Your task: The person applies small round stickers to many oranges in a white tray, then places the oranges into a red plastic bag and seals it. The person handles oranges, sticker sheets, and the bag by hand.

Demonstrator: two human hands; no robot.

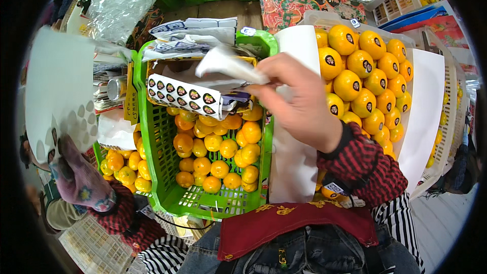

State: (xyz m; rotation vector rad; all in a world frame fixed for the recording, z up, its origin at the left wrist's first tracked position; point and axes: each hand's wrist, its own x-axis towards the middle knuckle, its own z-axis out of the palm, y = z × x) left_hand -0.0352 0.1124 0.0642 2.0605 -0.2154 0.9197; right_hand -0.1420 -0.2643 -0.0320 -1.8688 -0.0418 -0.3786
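A green crate (175, 208) of mandarins (219, 169) stood at centre; toward nine o'clock the gloved left hand (83, 177) gripped a white sticker sheet (58, 81); well apart, toward two, the bare right hand (299, 96) pinched a blurred paper slip (228, 66) near twelve.

Left hand (83, 180), gloved, grips pale sheet (56, 86), left of green crate (145, 160). Right hand (299, 102), bare, pinches blurred white paper (225, 66) above crate. Loose oranges (219, 169) lie inside; stickered oranges (363, 102) sit stacked at right.

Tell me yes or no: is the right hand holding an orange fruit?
No, the right hand holds a blurred white sheet over the green crate.
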